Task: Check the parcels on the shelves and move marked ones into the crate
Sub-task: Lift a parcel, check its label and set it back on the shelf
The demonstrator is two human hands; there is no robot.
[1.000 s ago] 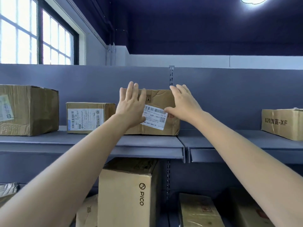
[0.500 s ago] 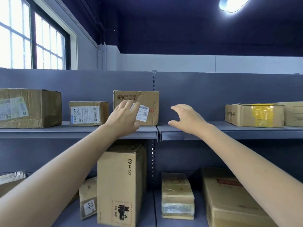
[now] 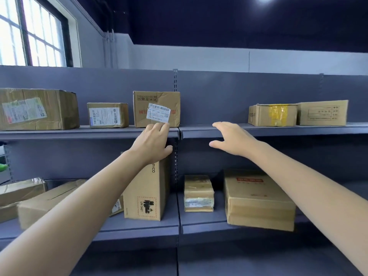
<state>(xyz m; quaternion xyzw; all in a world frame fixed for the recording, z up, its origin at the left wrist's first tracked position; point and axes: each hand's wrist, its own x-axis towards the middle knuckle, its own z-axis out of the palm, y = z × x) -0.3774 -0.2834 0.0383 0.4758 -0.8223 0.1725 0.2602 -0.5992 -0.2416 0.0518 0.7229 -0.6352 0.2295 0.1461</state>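
Observation:
A creased cardboard parcel with a white barcode label stands on the upper shelf, just left of the shelf post. My left hand hovers below and in front of it with fingers apart, holding nothing. My right hand is spread open in front of the bare shelf edge to the parcel's right. A parcel with yellow tape sits further right on the same shelf. No crate is in view.
On the upper shelf also sit a large worn box, a small labelled box and a plain box. The lower shelf holds a tall PICO box, a small taped parcel, a flat box and leaning boxes.
Both hands have let go of the labelled parcel and drawn back and downward. The view has pulled away from the shelves, showing more of the lower shelf.

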